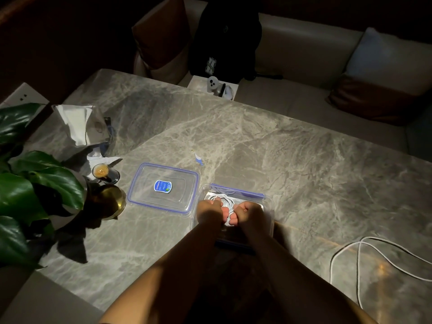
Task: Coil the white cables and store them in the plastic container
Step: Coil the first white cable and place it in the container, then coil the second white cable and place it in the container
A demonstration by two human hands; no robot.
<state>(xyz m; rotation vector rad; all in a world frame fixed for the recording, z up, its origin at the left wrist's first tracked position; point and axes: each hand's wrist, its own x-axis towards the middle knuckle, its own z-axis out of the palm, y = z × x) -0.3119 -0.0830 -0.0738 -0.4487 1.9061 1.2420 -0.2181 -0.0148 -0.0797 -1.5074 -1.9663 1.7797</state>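
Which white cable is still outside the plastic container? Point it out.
The loose white cable sprawled in open loops on the marble table, far right; the coiled cable already lies inside the plastic container.

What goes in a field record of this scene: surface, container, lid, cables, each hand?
Surface: marble table
Container: clear plastic container, open
Lid: blue-rimmed lid, off, left of the container
Stored: coiled white cable inside the container
Loose: uncoiled white cable on the table, right
Left hand: in the container, fingers curled on the coil
Right hand: in the container, curled; grip unclear
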